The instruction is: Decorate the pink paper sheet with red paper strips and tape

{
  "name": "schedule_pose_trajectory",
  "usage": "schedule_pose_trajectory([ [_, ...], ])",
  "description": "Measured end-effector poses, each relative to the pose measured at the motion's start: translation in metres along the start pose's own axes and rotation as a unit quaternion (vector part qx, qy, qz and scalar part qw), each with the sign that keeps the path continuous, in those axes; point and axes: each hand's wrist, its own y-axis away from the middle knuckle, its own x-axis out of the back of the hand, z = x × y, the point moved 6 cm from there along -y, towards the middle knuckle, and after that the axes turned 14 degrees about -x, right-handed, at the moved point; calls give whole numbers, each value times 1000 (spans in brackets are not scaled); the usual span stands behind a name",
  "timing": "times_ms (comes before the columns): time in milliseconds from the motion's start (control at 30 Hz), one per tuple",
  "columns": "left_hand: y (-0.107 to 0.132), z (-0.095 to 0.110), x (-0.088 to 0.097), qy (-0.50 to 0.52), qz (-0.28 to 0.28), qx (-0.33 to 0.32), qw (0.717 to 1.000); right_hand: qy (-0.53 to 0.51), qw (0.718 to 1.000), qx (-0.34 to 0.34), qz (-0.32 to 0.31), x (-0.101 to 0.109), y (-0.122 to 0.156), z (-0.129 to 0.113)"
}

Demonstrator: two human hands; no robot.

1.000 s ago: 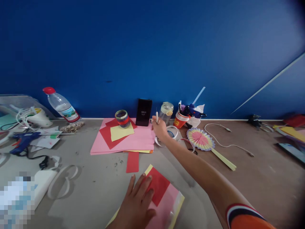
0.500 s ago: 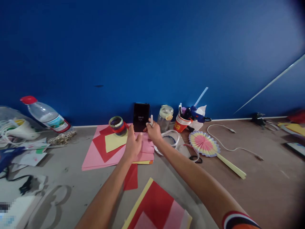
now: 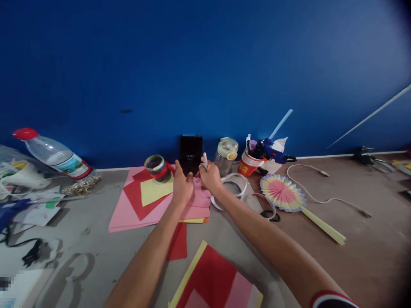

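Note:
Both arms reach to the back of the table, where a black phone (image 3: 191, 153) leans upright against the blue wall, its screen showing a clock. My left hand (image 3: 182, 187) touches the phone's lower left edge with curled fingers. My right hand (image 3: 210, 176) is at the phone's lower right and is closed round a thin white pen (image 3: 205, 159) that points upward. Under both hands lies a stack of pink paper (image 3: 154, 205) with red and yellow sheets on it. A jar wrapped in red and blue tape (image 3: 156, 167) stands just left of the phone.
A clear jar (image 3: 225, 155), an orange cup of tools (image 3: 249, 162), a blue glue gun (image 3: 272, 150), tape rings (image 3: 236, 185) and a paper fan (image 3: 284, 193) sit right of the phone. A water bottle (image 3: 54, 155) lies at left. Red, pink and yellow sheets (image 3: 215, 280) lie near me.
My left hand left the near sheets and reached forward to the phone. My right hand, still holding the pen, shifted left to the phone's other side. The camera view moved slightly.

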Motion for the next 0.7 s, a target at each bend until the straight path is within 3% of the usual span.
schedule_pose_trajectory([
  [500,-4,6,3,6,-21,16,1000,-30,999,-17,-29,-4,-9,2],
  [700,-3,3,0,2,-20,22,1000,21,999,-9,-30,-8,-7,2],
])
